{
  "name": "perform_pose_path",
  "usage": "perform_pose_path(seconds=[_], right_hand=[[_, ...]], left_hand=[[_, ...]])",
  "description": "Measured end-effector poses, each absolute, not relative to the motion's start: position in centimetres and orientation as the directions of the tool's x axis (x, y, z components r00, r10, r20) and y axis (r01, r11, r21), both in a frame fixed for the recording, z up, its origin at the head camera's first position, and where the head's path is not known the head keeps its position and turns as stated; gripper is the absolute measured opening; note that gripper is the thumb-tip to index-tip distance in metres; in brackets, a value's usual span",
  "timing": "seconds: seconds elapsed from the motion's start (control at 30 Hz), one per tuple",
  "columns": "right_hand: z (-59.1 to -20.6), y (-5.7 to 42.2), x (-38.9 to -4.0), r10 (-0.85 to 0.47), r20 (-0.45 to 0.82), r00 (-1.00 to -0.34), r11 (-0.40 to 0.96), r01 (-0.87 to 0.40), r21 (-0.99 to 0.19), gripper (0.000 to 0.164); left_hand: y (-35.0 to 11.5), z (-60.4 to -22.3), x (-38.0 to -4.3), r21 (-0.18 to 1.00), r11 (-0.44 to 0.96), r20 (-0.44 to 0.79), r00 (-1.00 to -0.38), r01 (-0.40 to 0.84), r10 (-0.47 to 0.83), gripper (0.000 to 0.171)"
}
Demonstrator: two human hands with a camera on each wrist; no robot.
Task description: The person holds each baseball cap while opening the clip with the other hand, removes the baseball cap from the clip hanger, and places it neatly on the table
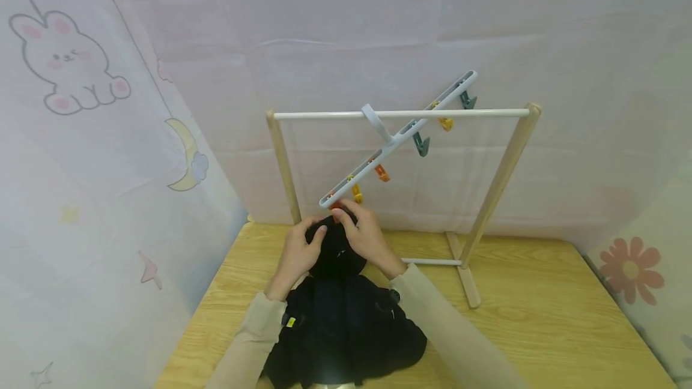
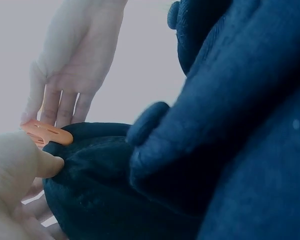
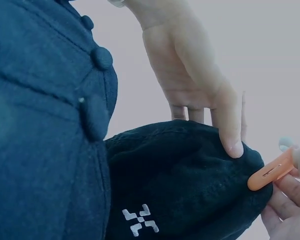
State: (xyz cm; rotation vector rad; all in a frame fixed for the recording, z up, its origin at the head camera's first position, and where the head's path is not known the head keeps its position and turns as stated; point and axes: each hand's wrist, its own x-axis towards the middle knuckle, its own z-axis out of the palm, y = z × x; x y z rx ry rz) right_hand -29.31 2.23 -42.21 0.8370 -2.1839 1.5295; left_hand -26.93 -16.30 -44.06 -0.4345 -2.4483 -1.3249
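A black cloth cap [image 1: 336, 251] with a small white mark hangs between both hands, below the low end of a white clip hanger [image 1: 391, 144]. My left hand [image 1: 300, 252] pinches the cap's upper edge, thumb on the near side. My right hand [image 1: 369, 236] pinches an orange clip [image 3: 271, 170] at the hanger's end. In the left wrist view the clip [image 2: 49, 132] lies against the cap's edge; whether it bites the cloth is unclear. Under the cap lies a pile of dark cloth [image 1: 346, 329] with round cloth-covered buttons [image 3: 101, 58].
The tilted hanger hooks over the white top bar [image 1: 319, 116] of a wooden-legged rack [image 1: 497, 182]. Along it hang yellow [image 1: 446, 124], orange [image 1: 382, 173] and grey-green clips [image 1: 421, 144]. A wooden table [image 1: 540, 317] stands below, with printed cloth walls [image 1: 135, 227] around.
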Motion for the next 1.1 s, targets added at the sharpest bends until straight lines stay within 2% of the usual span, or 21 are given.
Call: perform_pose_path(seconds=[0.2, 0.8, 1.1], right_hand=[[-42.13, 2.28, -29.67, -0.257, 0.570, -0.781, 0.255, -0.624, -0.739, 0.018], [-41.77, 2.17, -29.50, -0.230, 0.580, -0.782, 0.250, -0.623, -0.741, 0.021], [-41.77, 1.85, -29.62, -0.201, 0.591, -0.781, 0.227, -0.624, -0.748, 0.019]], left_hand=[[-16.36, -44.11, -27.04, 0.745, 0.524, 0.415, -0.902, 0.414, 0.124, 0.021], [-16.43, -44.38, -27.01, 0.749, 0.534, 0.385, -0.914, 0.392, 0.131, 0.019], [-16.41, -44.35, -26.98, 0.738, 0.533, 0.410, -0.902, 0.415, 0.135, 0.019]])
